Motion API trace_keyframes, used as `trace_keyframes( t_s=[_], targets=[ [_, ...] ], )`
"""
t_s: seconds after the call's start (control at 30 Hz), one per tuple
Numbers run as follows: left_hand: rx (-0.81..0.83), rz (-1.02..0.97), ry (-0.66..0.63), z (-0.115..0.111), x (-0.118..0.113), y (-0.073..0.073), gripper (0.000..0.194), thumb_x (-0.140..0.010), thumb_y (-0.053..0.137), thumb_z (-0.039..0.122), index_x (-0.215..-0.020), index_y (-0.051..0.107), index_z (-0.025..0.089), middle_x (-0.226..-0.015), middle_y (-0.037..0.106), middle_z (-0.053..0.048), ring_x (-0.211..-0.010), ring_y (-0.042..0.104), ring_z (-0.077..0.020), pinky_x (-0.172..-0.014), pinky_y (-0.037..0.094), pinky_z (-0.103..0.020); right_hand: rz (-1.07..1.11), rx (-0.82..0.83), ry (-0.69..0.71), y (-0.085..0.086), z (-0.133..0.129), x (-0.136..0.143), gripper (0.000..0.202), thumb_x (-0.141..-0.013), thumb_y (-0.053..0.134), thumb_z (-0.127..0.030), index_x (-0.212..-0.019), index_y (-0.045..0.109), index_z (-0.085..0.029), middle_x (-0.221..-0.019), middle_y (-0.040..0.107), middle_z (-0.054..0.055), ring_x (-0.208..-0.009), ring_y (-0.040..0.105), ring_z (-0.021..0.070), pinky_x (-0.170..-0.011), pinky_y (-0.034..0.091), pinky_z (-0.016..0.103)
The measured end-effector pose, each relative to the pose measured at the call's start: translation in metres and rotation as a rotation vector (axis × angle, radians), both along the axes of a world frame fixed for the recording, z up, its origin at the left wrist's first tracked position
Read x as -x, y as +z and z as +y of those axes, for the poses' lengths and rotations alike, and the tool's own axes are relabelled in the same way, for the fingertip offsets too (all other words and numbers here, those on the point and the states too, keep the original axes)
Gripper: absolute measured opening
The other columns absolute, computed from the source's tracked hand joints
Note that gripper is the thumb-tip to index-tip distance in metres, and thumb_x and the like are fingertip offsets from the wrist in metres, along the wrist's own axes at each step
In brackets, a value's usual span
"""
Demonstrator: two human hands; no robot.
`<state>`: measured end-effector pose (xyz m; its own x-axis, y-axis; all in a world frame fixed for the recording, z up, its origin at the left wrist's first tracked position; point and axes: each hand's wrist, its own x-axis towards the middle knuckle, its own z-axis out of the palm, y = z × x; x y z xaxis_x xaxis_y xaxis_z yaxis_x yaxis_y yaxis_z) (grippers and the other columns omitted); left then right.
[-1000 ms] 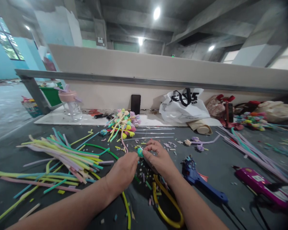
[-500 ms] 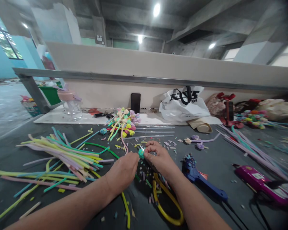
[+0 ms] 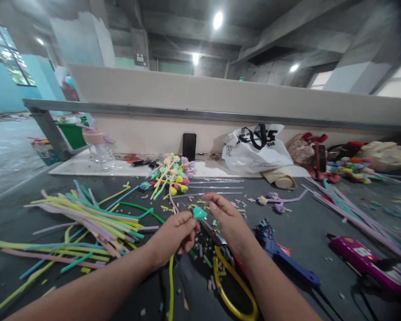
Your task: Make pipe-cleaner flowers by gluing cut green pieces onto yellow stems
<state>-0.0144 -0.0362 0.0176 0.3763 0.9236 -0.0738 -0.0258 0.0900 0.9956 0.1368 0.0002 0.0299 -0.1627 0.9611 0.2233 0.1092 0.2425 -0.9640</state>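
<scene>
In the middle of the head view my left hand (image 3: 178, 232) pinches a small teal flower (image 3: 199, 213) of fuzzy chenille stem between thumb and fingers. Just right of it is my right hand (image 3: 225, 220), its thumb and fingers apart and a small gap from the flower. Below the right hand lie scissors (image 3: 235, 290) with yellow handles, their blades pointing towards the flower. A yellow-green chenille stem (image 3: 171, 285) runs down the table beneath the left hand. Behind the hands rests a bunch of colourful chenille flowers (image 3: 170, 174).
Loose chenille stems (image 3: 90, 223) are heaped at left. On the right lie a blue glue gun (image 3: 287, 261) and a magenta glue gun (image 3: 367, 258) with cords. A phone (image 3: 189, 146), a clear bottle (image 3: 100, 151) and a white bag (image 3: 254, 149) stand at the back. Cut scraps litter the middle.
My right hand has let go of the teal flower and opened slightly away from it. The left hand has turned, and the flower now shows more fully.
</scene>
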Motion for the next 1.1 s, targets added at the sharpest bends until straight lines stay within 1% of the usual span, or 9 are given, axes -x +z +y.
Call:
trace_keyframes(
  t_s=[0.1, 0.2, 0.3, 0.37, 0.47, 0.57, 0.67, 0.8, 1.1],
  targets=[
    [0.104, -0.509, 0.063, 0.014, 0.022, 0.028, 0.021, -0.083, 0.045, 0.035, -0.071, 0.043, 0.017, -0.055, 0.041, 0.007, -0.033, 0.032, -0.0018, -0.034, 0.026, -0.014, 0.037, 0.041, -0.01, -0.003, 0.001, -0.002, 0.031, -0.075, 0.055, -0.038, -0.102, 0.055, -0.023, -0.092, 0.056, 0.002, -0.081, 0.049, 0.0165, -0.074, 0.038, 0.027],
    [-0.057, -1.006, 0.433, 0.039, 0.085, 0.065, 0.023, -0.09, 0.029, 0.018, -0.07, 0.042, 0.016, -0.051, 0.036, 0.007, -0.034, 0.034, -0.001, -0.033, 0.026, -0.01, 0.102, 0.058, -0.076, -0.007, 0.007, -0.004, 0.034, -0.074, 0.058, -0.039, -0.104, 0.056, -0.025, -0.091, 0.055, 0.001, -0.079, 0.049, 0.0155, -0.072, 0.038, 0.026],
    [-0.156, -1.048, 0.572, 0.051, 0.149, 0.096, 0.038, -0.092, 0.009, 0.013, -0.064, 0.035, 0.017, -0.049, 0.03, 0.007, -0.035, 0.033, 0.0004, -0.034, 0.027, -0.005, 0.161, 0.101, -0.2, -0.009, 0.015, -0.005, 0.037, -0.067, 0.064, -0.04, -0.1, 0.058, -0.025, -0.086, 0.056, 0.001, -0.074, 0.049, 0.0152, -0.067, 0.04, 0.026],
    [-0.157, -1.046, 0.569, 0.049, 0.164, 0.105, 0.04, -0.092, 0.008, 0.013, -0.065, 0.037, 0.016, -0.05, 0.029, 0.007, -0.036, 0.035, 0.0003, -0.035, 0.029, -0.005, 0.184, 0.122, -0.225, -0.009, 0.018, -0.005, 0.036, -0.063, 0.067, -0.04, -0.095, 0.06, -0.024, -0.086, 0.057, 0.001, -0.073, 0.049, 0.0151, -0.065, 0.041, 0.026],
    [-0.082, -1.034, 0.406, 0.04, 0.134, 0.098, 0.03, -0.091, 0.019, 0.013, -0.074, 0.044, 0.015, -0.057, 0.036, 0.005, -0.036, 0.031, 0.0006, -0.031, 0.024, -0.006, 0.205, 0.116, -0.183, -0.006, 0.014, -0.003, 0.032, -0.064, 0.068, -0.039, -0.09, 0.061, -0.023, -0.088, 0.059, 0.001, -0.076, 0.051, 0.0153, -0.067, 0.042, 0.026],
    [0.172, -0.834, -0.101, 0.025, 0.079, 0.077, 0.024, -0.09, 0.028, 0.027, -0.077, 0.045, 0.018, -0.061, 0.035, 0.005, -0.033, 0.025, -0.0004, -0.026, 0.016, -0.008, 0.227, 0.078, -0.089, -0.003, 0.006, 0.0, 0.027, -0.069, 0.065, -0.038, -0.091, 0.061, -0.021, -0.09, 0.061, 0.003, -0.076, 0.054, 0.0156, -0.071, 0.043, 0.028],
    [0.298, -0.706, -0.349, 0.012, 0.045, 0.056, 0.024, -0.089, 0.03, 0.034, -0.077, 0.044, 0.019, -0.064, 0.036, 0.005, -0.032, 0.019, 0.0004, -0.027, 0.015, -0.009, 0.255, 0.044, 0.009, -0.001, -0.003, 0.002, 0.023, -0.075, 0.06, -0.037, -0.093, 0.06, -0.022, -0.092, 0.061, 0.003, -0.078, 0.055, 0.0156, -0.074, 0.043, 0.03],
    [0.329, -0.64, -0.456, 0.006, 0.037, 0.039, 0.026, -0.089, 0.028, 0.039, -0.081, 0.043, 0.02, -0.067, 0.037, 0.004, -0.033, 0.019, 0.0007, -0.027, 0.017, -0.009, 0.193, -0.005, 0.075, 0.003, -0.011, 0.004, 0.025, -0.079, 0.056, -0.037, -0.099, 0.061, -0.023, -0.096, 0.061, 0.003, -0.078, 0.054, 0.0152, -0.075, 0.043, 0.029],
    [0.335, -0.482, -0.46, 0.003, 0.028, 0.027, 0.021, -0.088, 0.033, 0.037, -0.078, 0.04, 0.02, -0.066, 0.042, 0.005, -0.031, 0.026, 0.0003, -0.026, 0.023, -0.01, 0.165, -0.02, 0.269, 0.003, -0.014, 0.003, 0.036, -0.078, 0.057, -0.036, -0.113, 0.055, -0.026, -0.102, 0.059, 0.003, -0.085, 0.054, 0.0155, -0.078, 0.043, 0.03]
  ],
)
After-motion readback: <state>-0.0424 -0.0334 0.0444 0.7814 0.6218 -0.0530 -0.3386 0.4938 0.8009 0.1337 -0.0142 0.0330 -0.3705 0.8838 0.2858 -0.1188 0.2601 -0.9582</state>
